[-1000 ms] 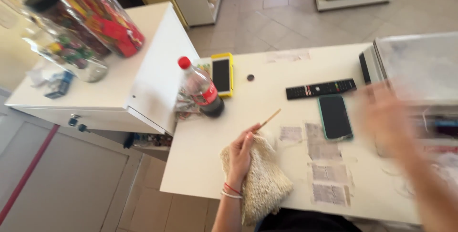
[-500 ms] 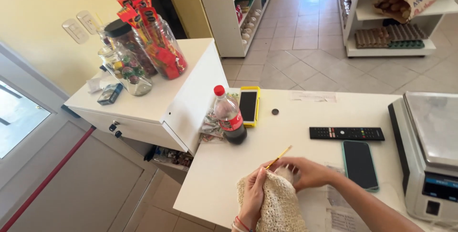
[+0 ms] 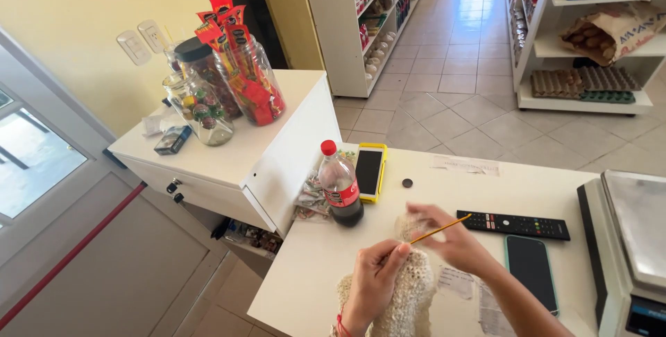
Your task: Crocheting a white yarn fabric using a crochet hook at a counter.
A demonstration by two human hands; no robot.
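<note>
My left hand grips the top of a cream crocheted piece that lies on the white counter near its front edge. My right hand pinches a thin yellow crochet hook, whose tip points into the upper edge of the crochet work. Both hands meet over the yarn. The lower part of the piece runs out of view at the bottom.
A dark soda bottle with a red cap stands left of my hands, beside a yellow-cased phone. A black remote, a second phone and a scale lie to the right. Jars sit on the side cabinet; shop shelves stand behind.
My right hand came in from the right and took up the hook at the crochet piece. The view tilted up, showing more of the shop.
</note>
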